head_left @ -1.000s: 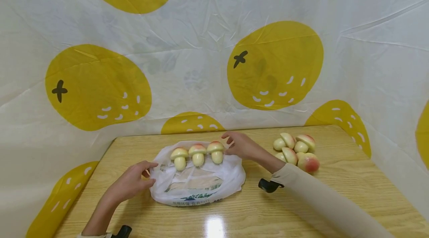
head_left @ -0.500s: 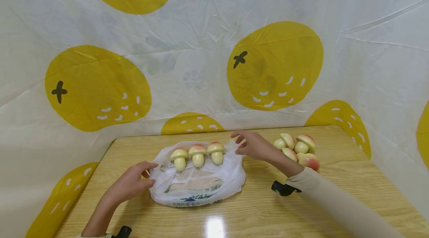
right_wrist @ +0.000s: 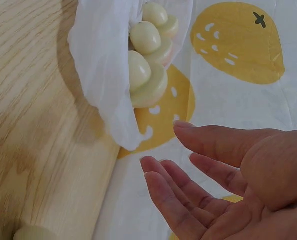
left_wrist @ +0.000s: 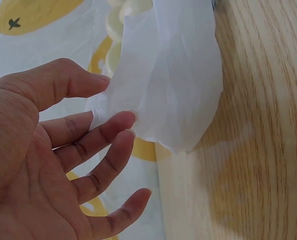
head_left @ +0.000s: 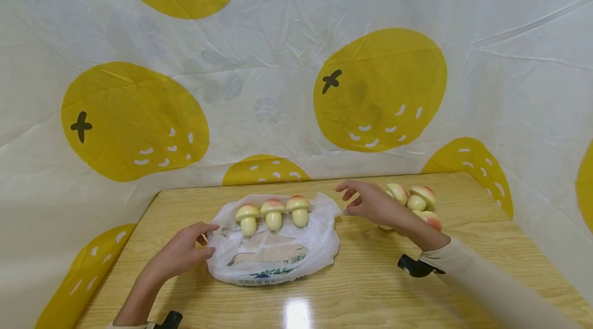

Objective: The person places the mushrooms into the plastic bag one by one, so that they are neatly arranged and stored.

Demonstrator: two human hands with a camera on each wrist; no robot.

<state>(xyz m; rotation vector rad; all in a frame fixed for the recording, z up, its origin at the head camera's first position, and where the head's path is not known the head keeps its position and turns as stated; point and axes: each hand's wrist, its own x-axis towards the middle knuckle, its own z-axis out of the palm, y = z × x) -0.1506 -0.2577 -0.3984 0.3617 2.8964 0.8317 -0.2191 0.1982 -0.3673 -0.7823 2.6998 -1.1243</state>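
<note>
A white plastic bag with green print lies in the middle of the wooden table, with three yellow-green, red-blushed toy mushrooms in a row at its far side. My left hand is at the bag's left edge, thumb and fingers spread apart. In the left wrist view the index fingertip is hidden behind the plastic and the thumb tip meets the bag's edge. Just right of the bag's right corner, my right hand hovers with loosely bent fingers. Nothing shows between them in the right wrist view.
Several more mushrooms are heaped at the table's right, partly hidden behind my right forearm. A white cloth with yellow fruit prints hangs behind and beside the table. Each wrist carries a black strap.
My right hand has moved right, from beside the rightmost mushroom to past the bag's edge. The bag's right corner now spreads further outward. My left hand has stayed in place.
</note>
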